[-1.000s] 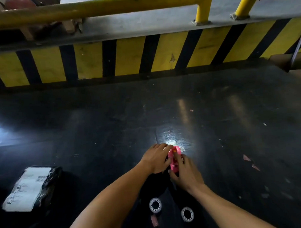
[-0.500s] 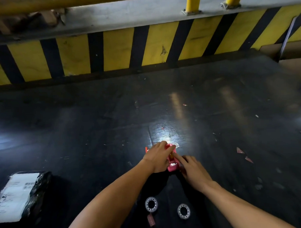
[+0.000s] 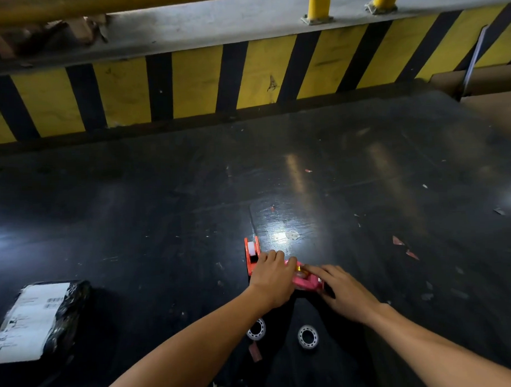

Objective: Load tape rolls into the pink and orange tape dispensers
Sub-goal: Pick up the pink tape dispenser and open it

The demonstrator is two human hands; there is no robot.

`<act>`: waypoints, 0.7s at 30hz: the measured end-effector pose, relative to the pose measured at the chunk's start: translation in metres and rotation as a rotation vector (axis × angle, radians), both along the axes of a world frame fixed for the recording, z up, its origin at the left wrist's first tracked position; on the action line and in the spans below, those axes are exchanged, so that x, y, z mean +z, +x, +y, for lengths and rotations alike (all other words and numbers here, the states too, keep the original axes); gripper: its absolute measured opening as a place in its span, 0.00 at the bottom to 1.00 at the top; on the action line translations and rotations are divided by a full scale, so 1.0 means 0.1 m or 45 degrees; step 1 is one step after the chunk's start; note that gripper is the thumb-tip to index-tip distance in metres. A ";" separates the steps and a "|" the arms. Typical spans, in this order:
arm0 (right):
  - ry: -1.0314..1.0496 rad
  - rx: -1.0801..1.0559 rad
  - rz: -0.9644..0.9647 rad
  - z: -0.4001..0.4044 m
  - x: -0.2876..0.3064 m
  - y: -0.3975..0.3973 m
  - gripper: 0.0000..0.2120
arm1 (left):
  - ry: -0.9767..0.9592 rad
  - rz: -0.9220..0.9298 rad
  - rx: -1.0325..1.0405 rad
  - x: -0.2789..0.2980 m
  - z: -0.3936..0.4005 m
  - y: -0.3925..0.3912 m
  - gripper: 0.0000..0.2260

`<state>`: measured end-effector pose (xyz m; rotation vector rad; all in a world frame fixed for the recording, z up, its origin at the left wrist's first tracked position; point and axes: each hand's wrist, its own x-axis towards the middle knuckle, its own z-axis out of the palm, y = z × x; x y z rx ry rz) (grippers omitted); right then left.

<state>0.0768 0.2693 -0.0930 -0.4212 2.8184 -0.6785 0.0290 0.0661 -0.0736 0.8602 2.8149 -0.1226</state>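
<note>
Pink dispenser [image 3: 305, 282] sits low and just right of the frame's middle, flat on the dark glossy floor [image 3: 162, 225], its long axis running from upper left down to lower right. Which end is the cutter I cannot tell; the hands cover too much of it. Left hand [image 3: 273, 279] lies over its upper-left end, fingers curled loosely and close together, fingertips touching the pink body. Right hand [image 3: 343, 291] comes in from the lower right, fingers stretched forward and close together, tips pressing on the dispenser's top near a small yellowish spot; the palm hides the lower-right end. Neither hand shows a full wrap around the thing; it's more a two-sided hold against the floor.

Just left of the left hand's knuckles stands the orange dispenser [image 3: 252, 252], on edge, long axis nearly up and down in the frame, a white tape roll [image 3: 251, 248] showing between its side plates at the upper end. The left hand touches or overlaps its lower part; which, I cannot tell.

Below, between the forearms, two small white rings [image 3: 307, 336] lie flat and apart from each other, a pink scrap [image 3: 255, 352] beside them. At the lower left edge rests a black-wrapped parcel [image 3: 35, 322] with a white label. Across the top runs a yellow-and-black striped curb [image 3: 244, 75].
</note>
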 end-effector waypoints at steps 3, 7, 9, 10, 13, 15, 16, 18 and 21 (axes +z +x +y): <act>-0.017 0.001 0.039 0.00 -0.01 0.09 0.26 | 0.035 0.051 0.027 -0.06 -0.04 0.14 0.25; -0.022 0.004 0.160 -0.15 0.01 0.14 0.25 | 0.125 0.057 0.065 -0.12 -0.14 0.30 0.29; 0.006 0.025 0.169 -0.26 0.02 0.13 0.22 | 0.186 0.069 0.072 -0.12 -0.19 0.35 0.30; 0.009 0.016 0.174 -0.31 0.02 0.12 0.20 | 0.220 0.079 0.076 -0.13 -0.22 0.38 0.29; 0.004 -0.066 0.243 -0.41 0.06 0.11 0.12 | 0.315 0.094 0.102 -0.15 -0.27 0.44 0.28; 0.063 -0.065 0.263 -0.45 0.07 0.10 0.09 | 0.353 0.089 0.119 -0.17 -0.29 0.47 0.28; 0.093 -0.051 0.267 -0.45 0.07 0.10 0.09 | 0.366 0.085 0.123 -0.17 -0.29 0.47 0.28; 0.100 -0.041 0.273 -0.46 0.08 0.10 0.08 | 0.393 0.080 0.134 -0.18 -0.29 0.47 0.28; 0.019 -0.079 0.310 -0.47 0.10 0.12 0.06 | 0.434 0.078 0.156 -0.21 -0.31 0.47 0.28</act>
